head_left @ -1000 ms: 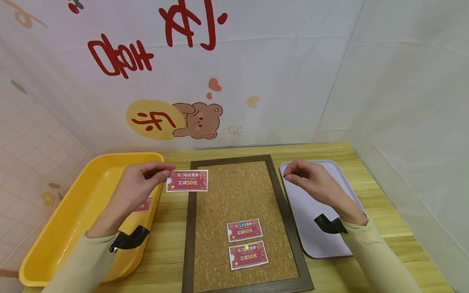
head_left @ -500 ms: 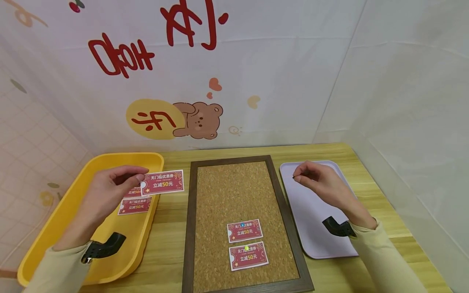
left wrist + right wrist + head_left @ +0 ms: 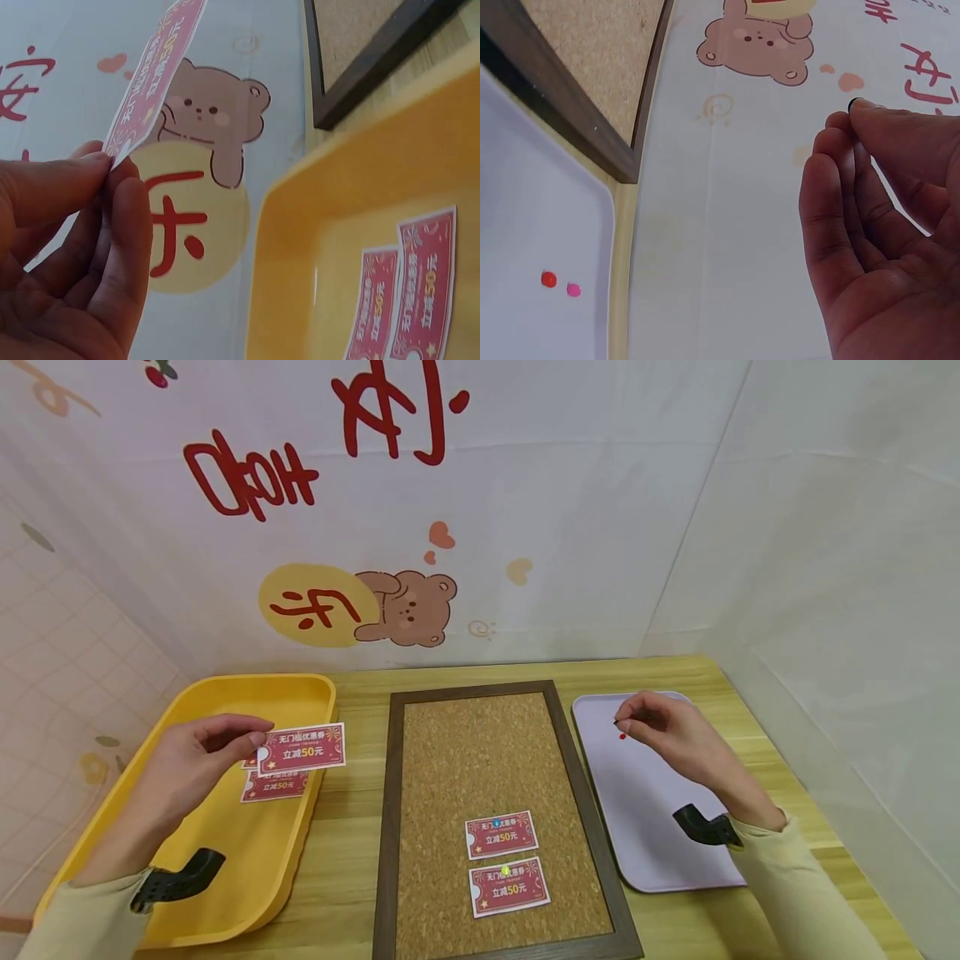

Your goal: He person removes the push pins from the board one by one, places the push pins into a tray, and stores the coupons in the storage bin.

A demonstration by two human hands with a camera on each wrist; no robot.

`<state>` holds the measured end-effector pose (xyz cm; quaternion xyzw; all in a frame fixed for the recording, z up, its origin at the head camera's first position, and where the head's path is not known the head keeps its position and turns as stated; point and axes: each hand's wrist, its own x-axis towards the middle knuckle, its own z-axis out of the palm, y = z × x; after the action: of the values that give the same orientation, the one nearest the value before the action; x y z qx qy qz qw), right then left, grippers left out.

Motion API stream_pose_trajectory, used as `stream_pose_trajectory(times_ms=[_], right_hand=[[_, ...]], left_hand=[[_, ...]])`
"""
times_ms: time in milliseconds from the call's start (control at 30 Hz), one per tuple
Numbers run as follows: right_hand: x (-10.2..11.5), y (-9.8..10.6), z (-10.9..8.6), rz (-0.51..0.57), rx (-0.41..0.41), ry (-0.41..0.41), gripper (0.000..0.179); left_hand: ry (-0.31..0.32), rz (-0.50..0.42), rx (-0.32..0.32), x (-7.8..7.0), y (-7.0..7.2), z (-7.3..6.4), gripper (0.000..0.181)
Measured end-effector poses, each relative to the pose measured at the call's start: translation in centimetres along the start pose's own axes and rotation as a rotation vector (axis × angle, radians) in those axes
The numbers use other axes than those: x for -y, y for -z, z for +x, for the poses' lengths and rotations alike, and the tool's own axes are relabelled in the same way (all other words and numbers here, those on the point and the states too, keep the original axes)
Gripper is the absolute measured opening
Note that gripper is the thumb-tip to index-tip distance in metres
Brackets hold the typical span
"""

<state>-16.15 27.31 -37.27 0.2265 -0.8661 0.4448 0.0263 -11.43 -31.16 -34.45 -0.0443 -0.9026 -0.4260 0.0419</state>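
Note:
My left hand (image 3: 197,770) pinches a red-and-white coupon (image 3: 302,750) by its left end, above the right side of the yellow bin (image 3: 217,920). Beneath it, further coupons lie in the bin; the left wrist view shows one coupon (image 3: 427,277) overlapping another (image 3: 375,300). Over the lilac tray (image 3: 637,852), my right hand (image 3: 678,745) pinches a tiny black pushpin (image 3: 854,103) between thumb and forefinger. On the framed cork board (image 3: 480,760), one coupon (image 3: 517,845) bears a blue pushpin (image 3: 496,822), and a lower coupon (image 3: 510,897) bears a yellow pushpin (image 3: 506,870).
A red pushpin (image 3: 549,280) and a pink pushpin (image 3: 574,289) lie in the tray. The board's dark frame (image 3: 381,860) stands between bin and tray on the wooden table (image 3: 337,860). A printed white cloth (image 3: 585,527) hangs behind.
My left hand has carried the coupon leftward and slightly down, from the board's edge to over the bin. My right hand has shifted right and slightly down, and a red pushpin now shows beneath it.

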Motion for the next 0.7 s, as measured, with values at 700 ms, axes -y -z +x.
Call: stream_pose_trajectory(times_ms=[700], right_hand=[[-2.9,1.4,-0.2,-0.074,0.011,-0.093,0.007]], left_hand=[[0.157,0.031,0.170,6.7,4.1,1.1,0.036]])
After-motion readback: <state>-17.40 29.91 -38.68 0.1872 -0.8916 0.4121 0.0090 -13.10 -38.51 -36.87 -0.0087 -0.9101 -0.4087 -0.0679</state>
